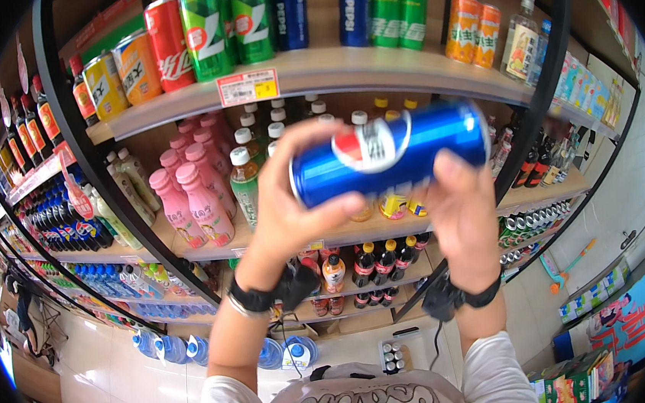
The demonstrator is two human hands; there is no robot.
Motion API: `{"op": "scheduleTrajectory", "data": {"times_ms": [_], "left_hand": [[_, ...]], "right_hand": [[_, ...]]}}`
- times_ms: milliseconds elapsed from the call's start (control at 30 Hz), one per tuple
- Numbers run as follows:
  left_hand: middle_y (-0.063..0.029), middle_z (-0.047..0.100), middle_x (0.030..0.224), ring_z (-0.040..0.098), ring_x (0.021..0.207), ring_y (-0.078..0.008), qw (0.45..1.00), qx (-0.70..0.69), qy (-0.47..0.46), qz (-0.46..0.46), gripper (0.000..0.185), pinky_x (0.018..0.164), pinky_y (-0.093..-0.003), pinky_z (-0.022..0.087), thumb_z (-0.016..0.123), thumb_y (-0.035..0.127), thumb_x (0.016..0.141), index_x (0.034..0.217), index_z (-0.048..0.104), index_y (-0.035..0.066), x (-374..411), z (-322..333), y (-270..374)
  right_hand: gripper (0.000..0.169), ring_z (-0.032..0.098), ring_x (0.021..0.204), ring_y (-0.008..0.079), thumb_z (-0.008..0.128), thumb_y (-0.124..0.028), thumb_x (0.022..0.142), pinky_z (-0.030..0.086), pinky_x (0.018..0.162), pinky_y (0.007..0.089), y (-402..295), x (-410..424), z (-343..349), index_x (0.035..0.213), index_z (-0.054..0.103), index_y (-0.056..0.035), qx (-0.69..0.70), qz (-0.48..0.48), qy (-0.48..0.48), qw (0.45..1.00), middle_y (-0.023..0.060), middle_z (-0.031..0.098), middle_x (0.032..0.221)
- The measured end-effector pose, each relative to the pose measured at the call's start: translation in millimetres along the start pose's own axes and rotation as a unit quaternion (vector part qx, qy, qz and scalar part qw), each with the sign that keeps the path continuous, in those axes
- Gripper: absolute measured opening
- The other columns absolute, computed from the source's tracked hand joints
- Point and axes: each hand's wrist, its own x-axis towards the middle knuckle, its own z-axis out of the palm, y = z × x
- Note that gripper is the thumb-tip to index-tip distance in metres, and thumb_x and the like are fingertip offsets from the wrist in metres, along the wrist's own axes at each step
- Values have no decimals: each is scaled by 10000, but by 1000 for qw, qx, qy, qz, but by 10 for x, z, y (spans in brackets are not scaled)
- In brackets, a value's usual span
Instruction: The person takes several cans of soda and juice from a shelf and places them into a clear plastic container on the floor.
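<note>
A large blue Pepsi can [387,152] lies sideways in the air before the shelves, slightly blurred. Its left end sits in my left hand [298,186], between the thumb below and the fingers above. My right hand [464,206] is at the can's right end, with a digit across its near side; the rest of that grip is blurred. Behind and above, the upper shelf [356,66] carries standing cans: a red cola can [169,45], green 7UP cans [205,33] and dark blue Pepsi cans [291,14]. A gap separates the two dark blue cans.
Pink bottles [205,206] stand on the middle shelf behind my hands. Black uprights [126,195] frame the shelving. Below are cola bottles [363,264], large water jugs [298,350] and a clear bin holding cans [393,356] on the floor. Cartons [580,380] are stacked at lower right.
</note>
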Motion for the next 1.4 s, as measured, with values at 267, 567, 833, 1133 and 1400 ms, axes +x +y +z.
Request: {"op": "scheduleTrajectory", "data": {"times_ms": [267,567,833,1133,1400], "left_hand": [[-63,629,995,603,754,-86,939,-116,95,-310,512,618,-209,491,798,200,780,1180,530,27,-1409,-10,-420],[-24,621,787,524,452,-56,869,-124,139,-458,347,373,-179,351,716,194,863,1139,558,58,-1898,1,-453],[-22,623,926,470,496,-31,886,-113,115,-434,313,412,-173,347,623,264,940,1162,540,60,-1885,113,-410],[-41,657,845,442,433,-29,890,-30,86,-446,275,380,-185,335,644,211,914,1090,565,15,-1805,243,-465],[-15,639,796,455,424,-30,875,-32,68,-478,270,366,-190,325,669,239,905,1050,587,26,-1755,338,-591]], "right_hand": [[576,584,1030,141,832,-93,764,509,865,283,871,-938,-748,1232,506,-17,-168,148,-47,973,63,577,1130],[667,622,1046,170,837,-82,753,563,795,289,1246,-1491,-992,1289,442,-44,-153,219,-86,960,112,575,1203],[401,661,668,133,702,-232,894,508,518,238,1160,-1581,-1071,1180,498,-39,-119,325,-24,938,83,642,938],[456,662,812,160,716,-228,894,557,644,279,1278,-1760,-1222,1225,468,-36,-83,333,-34,939,115,620,1057],[494,668,856,164,767,-208,853,543,693,282,1341,-1891,-1365,1197,469,-17,-107,321,-23,941,118,628,1060]]}}
